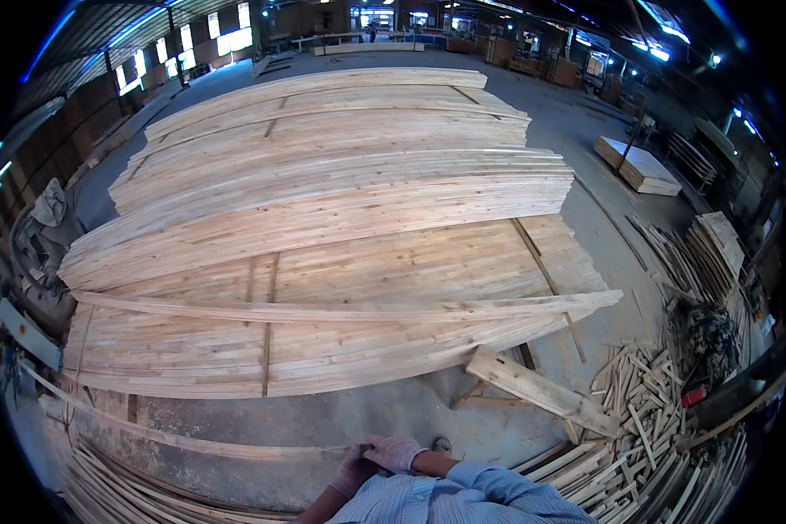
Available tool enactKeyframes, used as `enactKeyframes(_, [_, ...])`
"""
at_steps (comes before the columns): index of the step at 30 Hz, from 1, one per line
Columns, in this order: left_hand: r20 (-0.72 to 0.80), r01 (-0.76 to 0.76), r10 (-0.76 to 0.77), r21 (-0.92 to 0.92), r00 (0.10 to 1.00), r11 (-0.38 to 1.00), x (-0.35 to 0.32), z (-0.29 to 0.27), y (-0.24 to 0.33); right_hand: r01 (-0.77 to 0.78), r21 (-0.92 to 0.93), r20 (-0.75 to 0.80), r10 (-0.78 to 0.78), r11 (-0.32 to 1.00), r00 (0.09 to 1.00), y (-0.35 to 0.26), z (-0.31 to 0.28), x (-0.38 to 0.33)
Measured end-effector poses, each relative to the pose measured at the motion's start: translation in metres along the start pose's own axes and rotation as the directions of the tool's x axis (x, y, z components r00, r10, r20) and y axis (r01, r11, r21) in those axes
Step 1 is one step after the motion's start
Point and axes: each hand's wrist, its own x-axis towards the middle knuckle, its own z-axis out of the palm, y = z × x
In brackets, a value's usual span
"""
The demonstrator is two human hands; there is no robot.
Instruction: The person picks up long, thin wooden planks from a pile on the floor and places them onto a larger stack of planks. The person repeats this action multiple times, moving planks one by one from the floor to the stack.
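Both hands are close together in front of my body, in pale knit gloves. My left hand (353, 470) is closed at the near end of a long thin wooden strip (227, 449), which reaches away to the left in a curve. My right hand (395, 453) touches the left, its fingers curled around a small dark thing that I cannot make out. Beyond the hands lies a wide, low stack of pale wooden boards (393, 262), with several narrow boards (349, 310) laid lengthwise across its near part.
Wooden strips (140, 489) lie low on the left. At the right are a heap of offcuts (642, 393), a slanting plank (541, 391) and a red object (693, 397). A machine with hoses (48, 253) stands at the left; a flat panel stack (637, 166) sits at the far right.
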Motion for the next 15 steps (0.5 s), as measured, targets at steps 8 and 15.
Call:
enactKeyframes(8, [-0.202,-0.373,0.36,-0.027,0.911,0.927,-0.071,-0.045,0.096,0.155,0.105,0.009,-0.157,0.982,0.988,0.058,0.022,0.029])
enactKeyframes(15, [-0.322,-0.636,0.571,-0.146,0.755,0.758,-0.11,-0.128,0.202,-0.109,0.331,0.042,0.101,0.937,0.994,0.093,0.023,0.011])
